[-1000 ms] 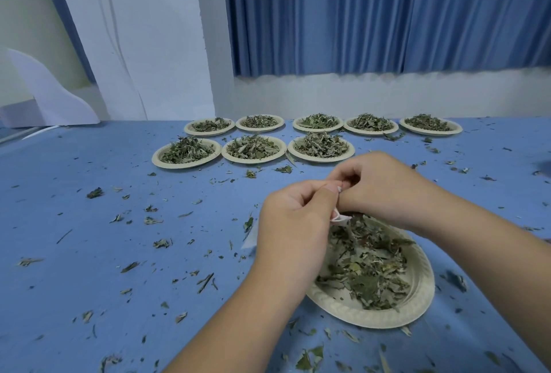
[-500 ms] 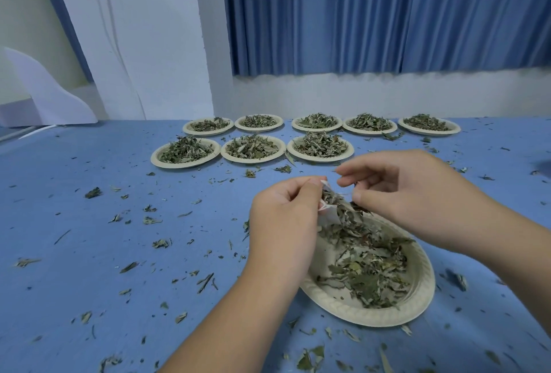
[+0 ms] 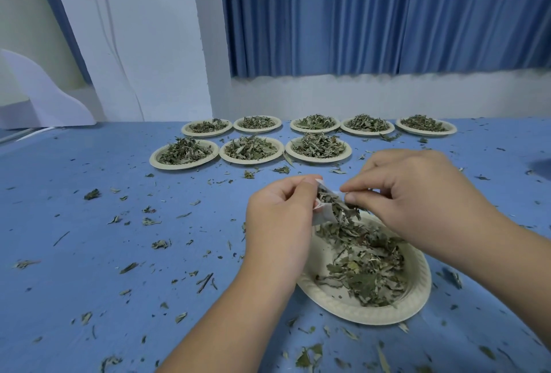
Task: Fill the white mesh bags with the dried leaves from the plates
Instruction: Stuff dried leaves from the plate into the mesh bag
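Head view, item one: both hands work directly above a round cream paper plate (image 3: 372, 314), which lies on the blue counter (image 3: 104, 253) close to the person. The left hand (image 3: 280, 223) pinches one lip of a white mesh bag (image 3: 324, 217) between thumb and curled fingers (image 3: 298, 186). The right hand (image 3: 417, 202) pinches the opposite lip with thumb and forefinger closed on it, and its other fingers are loosely curled. Held this way, the mouth is drawn apart between the two grips. The bag hangs tilted, its body partly hidden behind the left hand. Dried green leaves (image 3: 337, 208) show at the mouth and through the mesh. How full the bag is cannot be told.

Item two: holding the bag over the plate appears deliberate. Anything slipping from the mouth would fall back onto the loose leaf pile (image 3: 366, 268) on that plate rather than onto the counter. Leaf fragments (image 3: 158, 243) scattered widely over the counter suggest spillage is a real risk.

Item three: eight more cream paper plates (image 3: 182, 166) heaped with leaves stand in two rows at the far side, three in front and five behind, well apart from the hands. In my judgement these are waiting stock and most of the task remains. No finished bag is in view.
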A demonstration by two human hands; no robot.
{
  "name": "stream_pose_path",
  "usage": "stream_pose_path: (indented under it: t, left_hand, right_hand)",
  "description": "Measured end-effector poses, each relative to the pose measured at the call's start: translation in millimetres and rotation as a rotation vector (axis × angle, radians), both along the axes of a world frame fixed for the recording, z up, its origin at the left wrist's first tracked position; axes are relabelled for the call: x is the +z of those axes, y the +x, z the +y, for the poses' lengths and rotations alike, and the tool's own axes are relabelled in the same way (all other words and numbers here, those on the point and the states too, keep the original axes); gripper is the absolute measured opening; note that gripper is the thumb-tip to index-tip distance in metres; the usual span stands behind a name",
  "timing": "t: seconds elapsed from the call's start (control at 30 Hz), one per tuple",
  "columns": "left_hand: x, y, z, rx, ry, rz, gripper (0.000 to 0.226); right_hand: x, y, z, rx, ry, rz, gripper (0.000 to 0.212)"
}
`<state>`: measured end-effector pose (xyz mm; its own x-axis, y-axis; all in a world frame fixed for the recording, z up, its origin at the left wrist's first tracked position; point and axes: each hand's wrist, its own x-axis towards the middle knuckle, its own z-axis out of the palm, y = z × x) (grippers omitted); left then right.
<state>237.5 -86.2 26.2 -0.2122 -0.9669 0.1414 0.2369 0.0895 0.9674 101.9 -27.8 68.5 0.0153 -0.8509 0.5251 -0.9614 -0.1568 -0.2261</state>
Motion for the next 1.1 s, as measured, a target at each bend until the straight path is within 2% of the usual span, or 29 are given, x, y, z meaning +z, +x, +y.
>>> stream_pose_path:
  t: [0.13,0.27,0.43,0.67,0.77,0.9,0.97,1.03,1.1]
  left_hand:
    - [-0.5,-1.4,-0.2,0.010,-0.037,-0.052,0.019]
    - [-0.7,-0.7,0.8,0.005,-0.076,-0.081,0.019]
    - [2.2,1.3,-1.1,0.021,-0.062,-0.040,0.019]
    - [1.6,0.7,-1.1,-0.005,-0.060,-0.039,0.021]
    - [1.4,2.8,-3.1,0.011,-0.028,-0.012,0.019]
    - [1.1,5.9,-6.1,0.028,0.028,0.056,0.016]
    - [0.4,6.4,-8.5,0.031,0.045,0.082,0.016]
    - [-0.5,6.4,-10.2,0.039,0.068,0.103,0.014]
    - [-1.0,6.2,-11.0,0.042,0.085,0.139,0.013]
  right_hand:
    - [6.1,12.2,-0.3,-0.045,0.114,0.128,0.016]
    - [13.5,21.2,-4.8,-0.012,0.130,0.088,0.012]
    - [14.9,18.6,-6.9,0.058,0.211,0.053,0.019]
    - [3.1,22.1,-21.2,-0.047,0.075,-0.004,0.012]
    - [1.1,18.3,-21.2,-0.017,0.040,-0.136,0.018]
    - [-3.5,-0.4,-13.8,-0.025,-0.133,-0.322,0.013]
    - [-11.6,-8.4,-7.4,-0.027,-0.106,-0.357,0.044]
    - [-23.4,-7.8,-1.2,-0.001,0.012,-0.369,0.084]
    - [-36.1,0.2,-0.1,0.034,0.132,-0.346,0.111]
